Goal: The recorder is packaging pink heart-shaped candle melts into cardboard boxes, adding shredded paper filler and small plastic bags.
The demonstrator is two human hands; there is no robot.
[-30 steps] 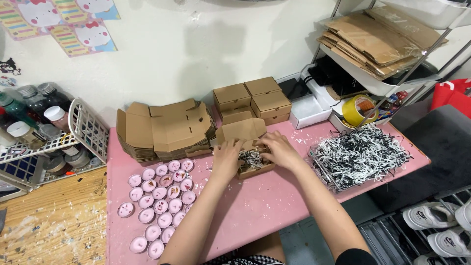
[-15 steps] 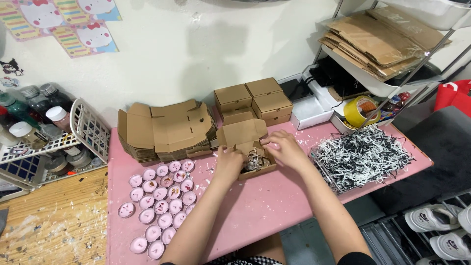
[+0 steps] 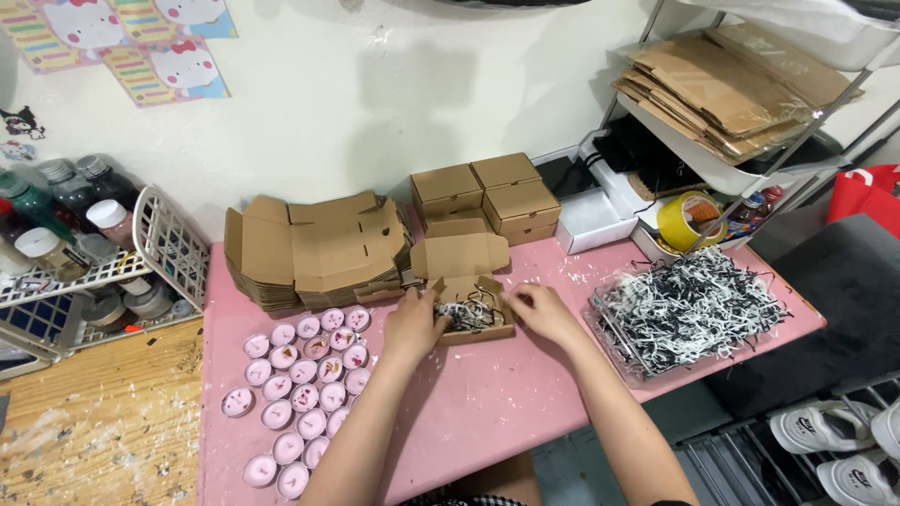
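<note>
Small open cardboard box [image 3: 469, 314] of shredded paper sits between hands. Left hand [image 3: 415, 325] grips its left wall; right hand [image 3: 541, 310] touches right edge, fingers loosely curled.

1. The open small box [image 3: 466, 281] is matt brown cardboard, like the flat box blanks [image 3: 314, 248] stacked far left and the closed boxes [image 3: 487, 197] behind.
2. The filler [image 3: 689, 305] on the right is crinkled black and white shredded paper.
3. The table [image 3: 487, 394] top is smooth matt pink.
4. The candles [image 3: 305, 379] look waxy pink.
5. The tape roll [image 3: 687, 220] is glossy yellow.
6. The floor [image 3: 94, 431] is scuffed, paint-flecked wood.
</note>
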